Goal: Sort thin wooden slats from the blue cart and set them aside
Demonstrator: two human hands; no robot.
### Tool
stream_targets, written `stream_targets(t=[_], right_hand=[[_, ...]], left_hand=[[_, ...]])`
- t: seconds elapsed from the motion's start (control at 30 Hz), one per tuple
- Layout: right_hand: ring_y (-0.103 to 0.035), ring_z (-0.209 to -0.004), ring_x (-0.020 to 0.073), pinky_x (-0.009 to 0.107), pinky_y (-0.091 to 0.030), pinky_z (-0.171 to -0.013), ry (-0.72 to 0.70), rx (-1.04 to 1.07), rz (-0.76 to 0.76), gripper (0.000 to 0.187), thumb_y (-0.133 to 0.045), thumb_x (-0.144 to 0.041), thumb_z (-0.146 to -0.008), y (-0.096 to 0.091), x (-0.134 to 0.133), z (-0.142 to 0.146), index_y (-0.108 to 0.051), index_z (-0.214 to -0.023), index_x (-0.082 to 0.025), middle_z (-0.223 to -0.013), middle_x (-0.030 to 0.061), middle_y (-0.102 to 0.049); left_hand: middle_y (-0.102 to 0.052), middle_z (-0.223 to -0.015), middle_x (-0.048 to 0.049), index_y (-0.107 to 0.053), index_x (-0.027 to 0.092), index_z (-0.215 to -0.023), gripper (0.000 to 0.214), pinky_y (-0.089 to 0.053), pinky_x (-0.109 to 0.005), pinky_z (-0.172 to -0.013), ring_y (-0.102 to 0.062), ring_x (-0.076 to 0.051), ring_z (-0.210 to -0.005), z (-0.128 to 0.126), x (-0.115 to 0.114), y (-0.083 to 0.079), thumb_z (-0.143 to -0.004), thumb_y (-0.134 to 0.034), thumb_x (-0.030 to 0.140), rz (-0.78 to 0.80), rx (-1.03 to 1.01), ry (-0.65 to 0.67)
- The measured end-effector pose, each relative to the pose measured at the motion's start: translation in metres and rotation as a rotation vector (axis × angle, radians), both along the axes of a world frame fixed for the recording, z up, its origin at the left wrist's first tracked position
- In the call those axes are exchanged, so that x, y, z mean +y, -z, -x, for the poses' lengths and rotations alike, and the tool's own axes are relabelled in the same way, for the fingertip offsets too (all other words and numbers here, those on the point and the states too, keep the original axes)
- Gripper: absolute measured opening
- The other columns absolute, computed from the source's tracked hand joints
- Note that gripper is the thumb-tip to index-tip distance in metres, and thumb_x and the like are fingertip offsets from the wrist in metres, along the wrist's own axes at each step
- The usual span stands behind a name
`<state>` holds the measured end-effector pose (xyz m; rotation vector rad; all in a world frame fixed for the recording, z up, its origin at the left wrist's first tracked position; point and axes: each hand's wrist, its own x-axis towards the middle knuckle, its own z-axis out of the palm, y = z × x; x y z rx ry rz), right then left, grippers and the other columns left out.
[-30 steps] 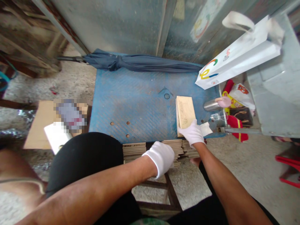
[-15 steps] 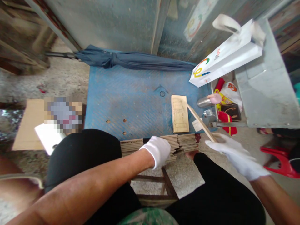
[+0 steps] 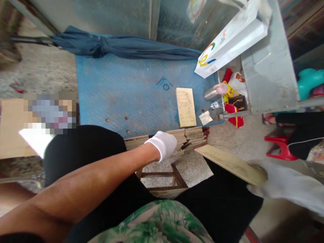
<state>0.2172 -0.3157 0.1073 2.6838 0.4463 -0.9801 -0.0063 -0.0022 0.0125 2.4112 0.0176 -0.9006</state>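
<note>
My left hand (image 3: 165, 145), in a white glove, is curled at the near edge of the blue table, against a row of stacked thin boards (image 3: 194, 136). Its fingers are turned away, so what they grip is hidden. Off to the right, above my right thigh, my gloved right hand (image 3: 280, 179) is closed on one end of a thin, pale wooden board (image 3: 225, 160). This hand is smeared by motion. Another pale wooden board (image 3: 186, 107), marked with faint dark lines, lies flat on the blue table (image 3: 121, 91).
A folded umbrella (image 3: 126, 47) lies along the back of the table. At right are a white paper bag (image 3: 233, 40), a metal cup (image 3: 211, 93) and a piece of white paper (image 3: 206, 117). A person's leg (image 3: 298, 118) and a red stool (image 3: 280, 146) are farther right.
My right hand has drawn the held board back toward me and right, away from the board on the table, turning its flat face up. My left hand stays at the stacks. The view has shifted.
</note>
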Motion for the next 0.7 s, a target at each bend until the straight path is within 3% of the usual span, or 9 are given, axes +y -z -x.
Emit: stream_targets(t=[0.07, 0.17, 0.33, 0.43, 0.57, 0.7], right_hand=[[-0.063, -0.061, 0.0261, 0.041, -0.047, -0.058, -0.14, 0.153, 0.193, 0.049, -0.079, -0.047, -0.045, 0.006, 0.016, 0.012, -0.069, -0.091, -0.034, -0.078, 0.0091, -0.068], [-0.064, -0.064, 0.0264, 0.038, -0.046, -0.058, -0.266, 0.205, 0.302, 0.046, -0.077, -0.043, -0.047, 0.03, 0.043, 0.031, -0.068, -0.088, -0.025, -0.076, 0.01, -0.068], [-0.062, -0.058, 0.0229, 0.033, -0.041, -0.051, -0.318, 0.323, 0.469, 0.023, -0.07, -0.032, -0.053, 0.088, 0.068, 0.039, -0.069, -0.071, -0.018, -0.062, 0.008, -0.065], [-0.064, -0.061, 0.0242, 0.033, -0.044, -0.054, -0.305, 0.328, 0.5, 0.025, -0.07, -0.028, -0.05, 0.121, 0.07, 0.035, -0.071, -0.072, -0.015, -0.064, 0.008, -0.065], [-0.066, -0.078, 0.0245, 0.032, -0.047, -0.067, -0.298, 0.344, 0.426, 0.041, -0.072, -0.031, -0.05, 0.162, 0.07, 0.035, -0.073, -0.088, -0.017, -0.083, 0.0101, -0.069], [-0.066, -0.075, 0.0265, 0.033, -0.048, -0.066, -0.309, 0.354, 0.48, 0.039, -0.073, -0.037, -0.049, 0.195, 0.071, 0.038, -0.073, -0.079, -0.013, -0.079, 0.0117, -0.069]], left_hand=[[-0.07, -0.098, -0.0223, -0.068, 0.005, -0.104, 0.04, -0.055, -0.042, -0.074, -0.068, -0.035, -0.094, 0.0, -0.001, 0.002, -0.089, -0.051, 0.038, 0.004, -0.008, 0.01], [-0.069, -0.099, -0.0226, -0.068, 0.005, -0.103, 0.034, -0.054, -0.042, -0.073, -0.068, -0.035, -0.094, -0.001, 0.0, 0.001, -0.089, -0.051, 0.031, 0.013, -0.003, 0.031], [-0.069, -0.1, -0.0216, -0.068, 0.006, -0.101, 0.034, -0.053, -0.04, -0.073, -0.067, -0.034, -0.094, 0.0, 0.005, -0.002, -0.089, -0.052, 0.033, 0.031, 0.021, 0.006], [-0.068, -0.102, -0.0216, -0.068, 0.007, -0.103, 0.036, -0.053, -0.04, -0.075, -0.067, -0.033, -0.096, 0.0, 0.006, -0.001, -0.09, -0.051, 0.036, 0.03, 0.037, -0.005], [-0.069, -0.1, -0.0209, -0.067, 0.007, -0.102, 0.036, -0.053, -0.042, -0.073, -0.067, -0.034, -0.094, -0.002, 0.006, 0.003, -0.09, -0.05, 0.036, 0.03, 0.063, -0.017], [-0.069, -0.1, -0.0202, -0.065, 0.005, -0.103, 0.036, -0.054, -0.042, -0.072, -0.068, -0.035, -0.092, -0.003, 0.005, 0.007, -0.09, -0.047, 0.033, 0.014, 0.064, -0.006]])
